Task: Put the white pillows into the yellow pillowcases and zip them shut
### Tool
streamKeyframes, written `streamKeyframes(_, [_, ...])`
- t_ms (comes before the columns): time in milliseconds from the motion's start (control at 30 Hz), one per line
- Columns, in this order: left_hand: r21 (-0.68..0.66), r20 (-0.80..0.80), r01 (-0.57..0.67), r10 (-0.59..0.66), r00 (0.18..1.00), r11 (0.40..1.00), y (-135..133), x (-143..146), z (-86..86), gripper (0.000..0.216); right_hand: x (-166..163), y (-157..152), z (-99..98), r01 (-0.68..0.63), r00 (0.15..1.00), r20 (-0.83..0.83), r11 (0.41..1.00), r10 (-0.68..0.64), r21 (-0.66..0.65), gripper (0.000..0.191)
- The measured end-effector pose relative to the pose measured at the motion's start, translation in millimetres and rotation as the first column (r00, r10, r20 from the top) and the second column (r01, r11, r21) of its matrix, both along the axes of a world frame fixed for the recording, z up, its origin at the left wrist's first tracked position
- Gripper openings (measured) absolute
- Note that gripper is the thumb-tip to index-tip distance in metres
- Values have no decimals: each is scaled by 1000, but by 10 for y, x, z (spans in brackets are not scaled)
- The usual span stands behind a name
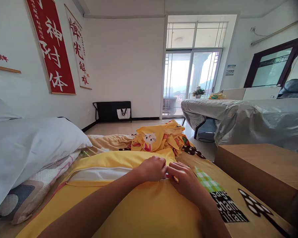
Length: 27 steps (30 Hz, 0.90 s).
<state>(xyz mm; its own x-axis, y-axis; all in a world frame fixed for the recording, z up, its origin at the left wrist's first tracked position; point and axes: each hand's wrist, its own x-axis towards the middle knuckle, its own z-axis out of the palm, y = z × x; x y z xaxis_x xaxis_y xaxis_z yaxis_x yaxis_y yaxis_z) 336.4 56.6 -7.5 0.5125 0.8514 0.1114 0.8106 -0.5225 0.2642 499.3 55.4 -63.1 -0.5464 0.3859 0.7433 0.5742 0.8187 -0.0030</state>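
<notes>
A yellow pillowcase (139,211) lies across the bed in front of me, its long slit gaping to show the white pillow (99,173) inside. My left hand (152,168) is closed in a fist on the yellow fabric at the right end of the slit. My right hand (185,180) meets it there, fingers pinched together on something small and pink at the seam, too small to name. Both forearms reach in from the bottom edge.
A white pillow (32,148) lies at the left on a patterned sheet. A crumpled yellow cat-print cover (159,138) sits beyond my hands. A wooden cabinet (265,172) stands at the right, and a plastic-covered table (238,115) farther back.
</notes>
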Motion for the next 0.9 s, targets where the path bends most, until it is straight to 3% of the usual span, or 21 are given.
streamKeyframes(167, [-137,45,88,-82,996,987,81,47,-66,21,4,0,3,-13,1000,8,1000,13,-2,23])
streamKeyframes(367, [-210,120,17,9,993,977,94,4,-67,23,10,-21,11,28,999,40,997,-25,-69,19])
streamKeyframes(600, [-82,97,-15,23,995,996,95,19,-48,26,70,8,38,256,966,134,898,-222,-358,12])
streamKeyframes(767, [13,-1,-20,20,1000,1000,58,20,-87,26,59,22,43,275,951,236,897,-201,-345,27])
streamKeyframes(900, [77,-91,-23,30,995,997,-11,4,-102,26,38,13,38,287,944,263,890,-200,-353,27])
